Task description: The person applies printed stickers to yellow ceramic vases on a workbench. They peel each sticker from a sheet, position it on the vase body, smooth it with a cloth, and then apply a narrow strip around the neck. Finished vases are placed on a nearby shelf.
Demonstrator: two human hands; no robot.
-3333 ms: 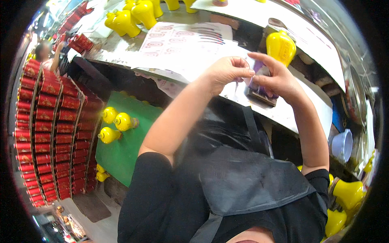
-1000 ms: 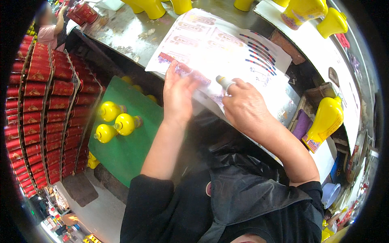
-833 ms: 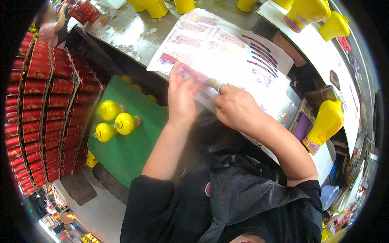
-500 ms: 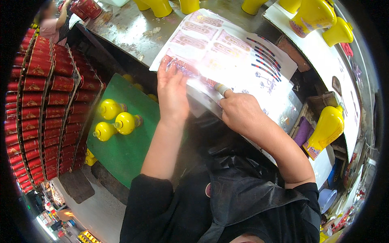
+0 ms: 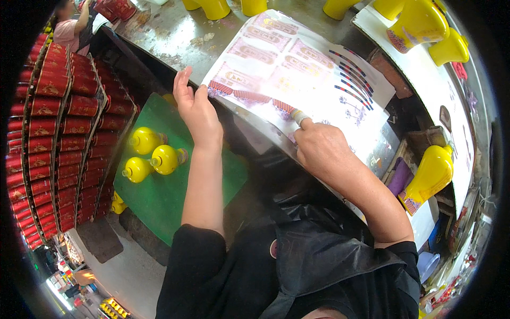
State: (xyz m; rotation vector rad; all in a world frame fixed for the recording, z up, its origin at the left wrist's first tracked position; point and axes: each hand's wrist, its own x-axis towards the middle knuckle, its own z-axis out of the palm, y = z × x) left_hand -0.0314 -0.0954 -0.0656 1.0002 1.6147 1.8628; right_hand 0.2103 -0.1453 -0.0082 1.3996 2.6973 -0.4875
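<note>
My left hand [image 5: 201, 114] is raised at the left corner of a white sheet [image 5: 319, 95] printed with pink and gold label patterns and dark curved strips. Its fingers are apart, with the thumb close to the sheet's corner. A strip with a reddish-purple pattern [image 5: 249, 96] runs along the sheet's near edge between my hands. My right hand [image 5: 321, 141] is closed over the near edge, at the strip's right end. A pale, tape-like wrapped piece [image 5: 300, 118] shows at its fingertips; whether it is a wrapped finger or something held, I cannot tell.
Three yellow bottles [image 5: 166, 159] lie on a green board [image 5: 151, 212] at left. A yellow vase [image 5: 429, 173] leans at right, and more yellow vases [image 5: 417, 24] are on a white board. Red cylindrical containers [image 5: 50, 111] are stacked far left. A person [image 5: 68, 32] is at the upper left.
My left hand has moved left and lifted off the strip, its fingers now apart. My right hand has shifted slightly right and stays closed. The patterned strip shows more fully.
</note>
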